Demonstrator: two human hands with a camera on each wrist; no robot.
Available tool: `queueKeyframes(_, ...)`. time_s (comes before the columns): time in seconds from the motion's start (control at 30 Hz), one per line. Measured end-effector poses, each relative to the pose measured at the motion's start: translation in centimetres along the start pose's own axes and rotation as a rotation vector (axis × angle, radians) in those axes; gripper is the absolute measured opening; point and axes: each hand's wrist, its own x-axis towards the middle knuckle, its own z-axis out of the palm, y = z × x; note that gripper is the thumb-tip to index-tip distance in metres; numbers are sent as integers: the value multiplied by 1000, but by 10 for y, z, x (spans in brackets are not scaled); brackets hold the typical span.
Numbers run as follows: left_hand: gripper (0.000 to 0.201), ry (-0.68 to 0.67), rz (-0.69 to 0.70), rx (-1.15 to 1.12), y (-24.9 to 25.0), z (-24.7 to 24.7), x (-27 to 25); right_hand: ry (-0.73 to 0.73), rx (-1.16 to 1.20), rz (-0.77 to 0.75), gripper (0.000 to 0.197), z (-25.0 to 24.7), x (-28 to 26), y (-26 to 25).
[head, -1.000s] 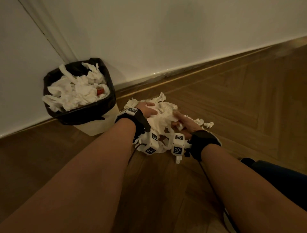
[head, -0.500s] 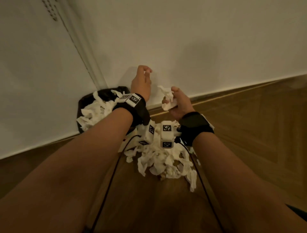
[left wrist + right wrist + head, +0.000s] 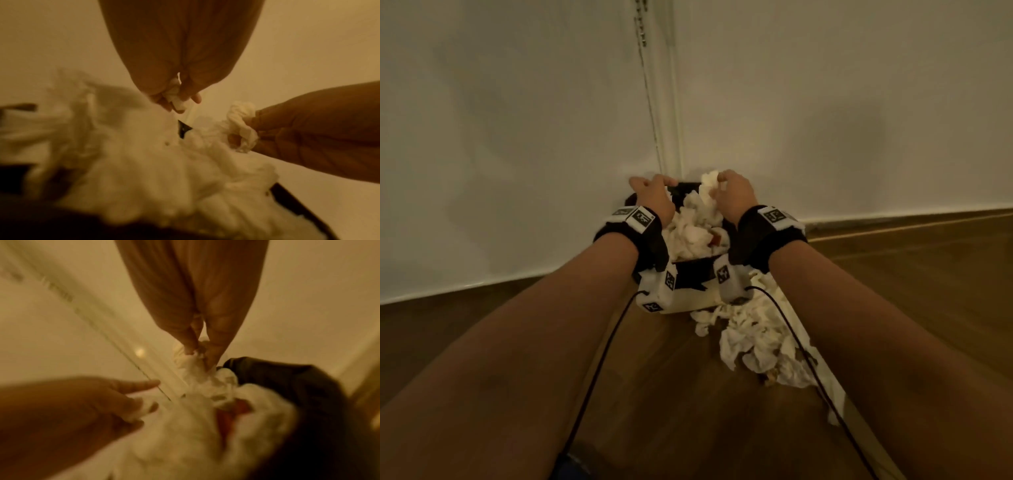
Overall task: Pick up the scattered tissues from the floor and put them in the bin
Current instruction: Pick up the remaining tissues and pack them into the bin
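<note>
While both hands hover over the full bin [image 3: 690, 278], left hand [image 3: 654, 198] and right hand [image 3: 734, 195] each pinch tissue.

Home interior, herringbone wooden floor [image 3: 893, 308], white wall [image 3: 517, 137] with skirting, small lined bin [image 3: 688, 277] in corner

Crumpled soft paper tissues [image 3: 760, 342], glossy black plastic bin liner [image 3: 693, 279], smooth wood floor [image 3: 671, 394]

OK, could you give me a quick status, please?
Both hands over bin, each pinching tissue. Bin heaped. Pile left on floor.
</note>
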Motion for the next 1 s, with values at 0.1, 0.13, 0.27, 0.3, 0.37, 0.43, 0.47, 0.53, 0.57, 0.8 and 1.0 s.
queueKeyframes(0.1,29,0,51,49,-9,-5,-2,2,-208,-111,26,11,0,7)
queueKeyframes(0.13,27,-5,65,76,-10,-7,-3,0,-230,-121,23,13,-1,7)
queueKeyframes(0.27,20,-62,155,257,-11,-8,-7,-102,-439,-218,20,22,-3,-6)
queueKeyframes(0.3,19,-82,166,286,-12,-8,-8,-158,-485,-229,21,26,-4,-10)
queueKeyframes(0.37,19,-121,185,342,-14,-7,-9,-272,-571,-236,29,32,-7,-15)
queueKeyframes(0.43,23,-173,187,441,-15,-5,-9,-358,-600,-194,35,34,-11,-17)
queueKeyframes(0.47,25,-206,185,495,-14,-4,-9,-381,-565,-155,37,35,-11,-17)
queueKeyframes(0.53,30,-272,153,599,-14,-2,-8,-415,-493,-72,41,34,-12,-16)
queueKeyframes(0.57,32,-299,146,653,-15,0,-8,-437,-495,-48,41,34,-13,-17)
queueKeyframes(0.8,19,-82,188,824,-2,6,0,-333,-438,-149,34,13,-17,-17)
queueKeyframes(1.0,31,276,544,476,46,16,-16,15,-227,-246,37,-39,-16,8)
